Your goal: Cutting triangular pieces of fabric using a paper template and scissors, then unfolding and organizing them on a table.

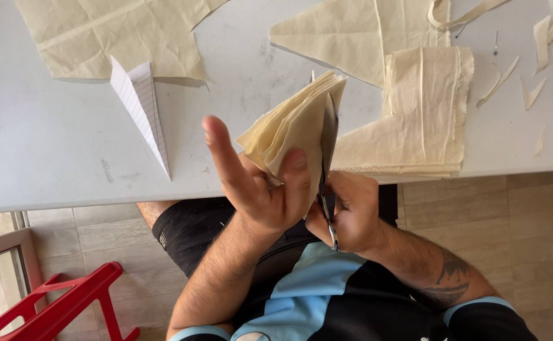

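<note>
The left hand (260, 183) pinches a folded stack of cream cloth (292, 123) between thumb and middle fingers, forefinger stretched free toward 11 o'clock. The right hand (346, 211) is wrapped tight around scissors (327, 158), whose blades run up the stack's right edge; how far they are parted cannot be made out. At 2 o'clock a larger folded pile (424, 113) lies on the white table (68, 170), scraps (529, 88) beyond it. At 10 o'clock sits a lined paper cone (142, 107). A red stool (62, 306) is cut off at 8 o'clock.
</note>
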